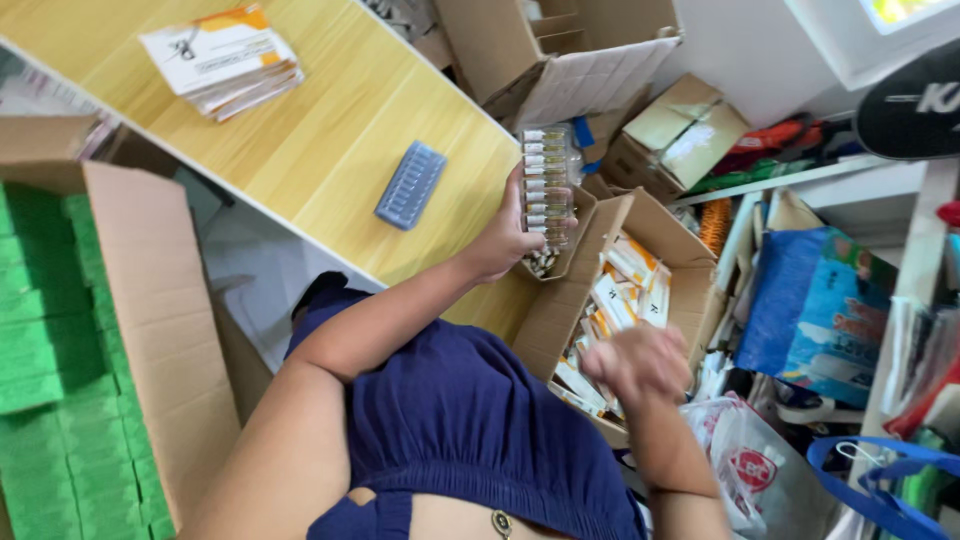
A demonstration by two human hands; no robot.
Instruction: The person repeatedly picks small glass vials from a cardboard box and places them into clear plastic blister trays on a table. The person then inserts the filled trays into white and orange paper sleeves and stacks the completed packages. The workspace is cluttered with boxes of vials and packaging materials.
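At my far left, green boxes (35, 350) are sitting packed in rows inside a big cardboard carton (150, 300). Beyond it, a stack of flat white-and-orange printed sheets (225, 60) is lying on the wooden table (330, 130), with a blue-grey ribbed tray (411, 184) lying alone nearer the middle.

My left hand (505, 235) is gripping a clear tray of small vials (545, 180), fingers wrapped round its lower end, and is holding it upright above the table's edge. Every slot I can see is looking filled, so I am judging this tray loaded. The blue-grey one, well apart from it, is sitting untouched. Just beneath the clear tray, a small open box (572, 245) is showing what may be loose vials, though they are too small to be sure.

To the right, an open carton (560, 310) is holding white-and-orange packs (625, 285), many jumbled and not yet dealt with. My right hand (640, 365) is hovering over it, blurred. It is looking loosely curled, but I cannot tell whether it is pinching anything.

Further right, plastic bags (750, 470) and a blue bag (820, 300) are crowding the floor, and the frame is cutting off my elbows.
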